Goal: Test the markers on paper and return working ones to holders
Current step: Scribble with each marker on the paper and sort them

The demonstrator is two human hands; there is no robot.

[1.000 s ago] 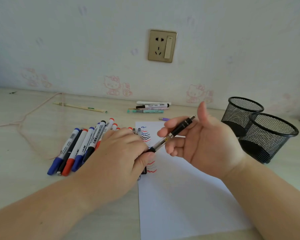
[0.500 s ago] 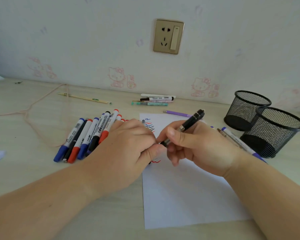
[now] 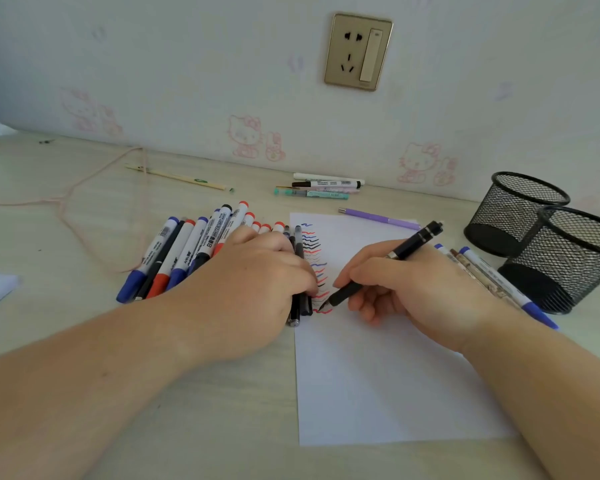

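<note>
One white sheet of paper point(image 3: 388, 368) is laid on the pale wood-grain desk point(image 3: 66, 244), with a column of red, blue and black squiggles along its left edge. A black pen point(image 3: 385, 268) is pinched by the right hand point(image 3: 413, 289), nib on the paper. The left hand point(image 3: 250, 285) is rested, fingers curled, on black pens at the sheet's edge. A fan of capped markers point(image 3: 184, 254) is spread at 10 o'clock. Two black mesh holders point(image 3: 548, 237) are stood at 2 o'clock.
</note>
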